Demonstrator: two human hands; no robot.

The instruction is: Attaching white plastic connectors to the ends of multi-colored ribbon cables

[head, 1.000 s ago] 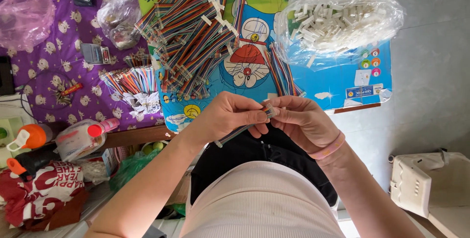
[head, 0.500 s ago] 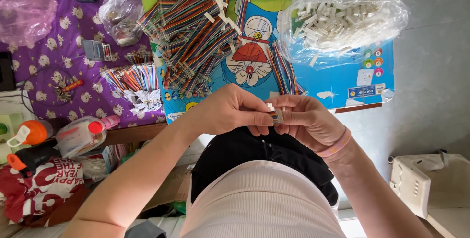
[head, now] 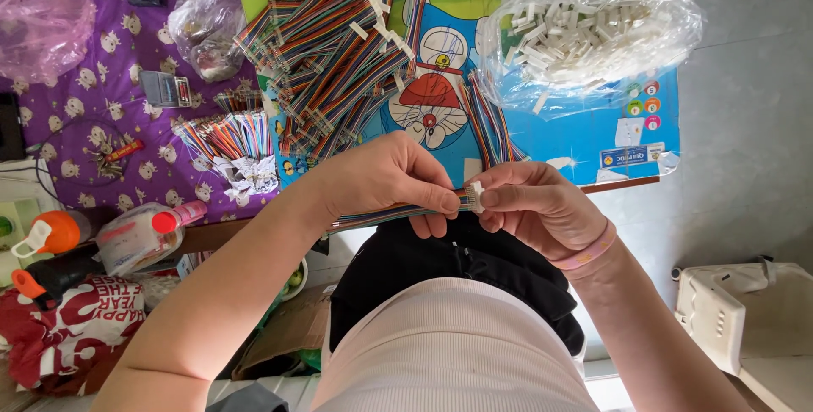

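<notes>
1. Nearest, the hands had drawn closer together than a second before, bringing the white connector (head: 477, 197) up to the end of the ribbon cable (head: 385, 214).
2. The left hand (head: 385, 176) was closed, thumb and fingers pinching the flat multicoloured cable just short of its end.
3. The right hand (head: 535, 209) was closed too, fingertips (head: 495, 198) clamping the connector against the cable's end; seating looked nearly complete.
4. Beyond lay the cable pile (head: 339, 56) on the blue board (head: 644, 137) and a bag of connectors (head: 593, 27).
</notes>
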